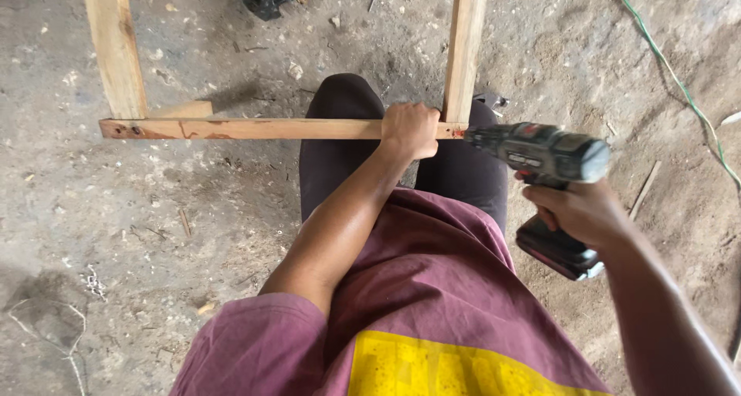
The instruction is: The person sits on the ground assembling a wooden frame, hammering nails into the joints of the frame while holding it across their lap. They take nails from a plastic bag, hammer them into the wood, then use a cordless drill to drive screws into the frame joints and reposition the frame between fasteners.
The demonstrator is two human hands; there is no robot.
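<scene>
- Maroon shirt (432,288) with yellow patch fills the bottom of the view, closest to the camera; the person looks straight down over their own dark-trousered legs.
- Left upright (114,45), well to the left of the left hand, meets the crosspiece near its far end, with a small wood block tucked at that corner.
- Left hand (411,128) is wrapped fist-tight around the crosspiece (255,128), just beside the right joint, probably to keep the rail from shifting.
- Right upright (465,49) rises directly above that hand, its foot touching the crosspiece end.
- Right hand (580,211) is clenched around the drill (544,155) handle; the nose points left, tip at the joint, lined up along the rail.
- Green cord (679,79) lies on the dirt floor beyond the right hand.
</scene>
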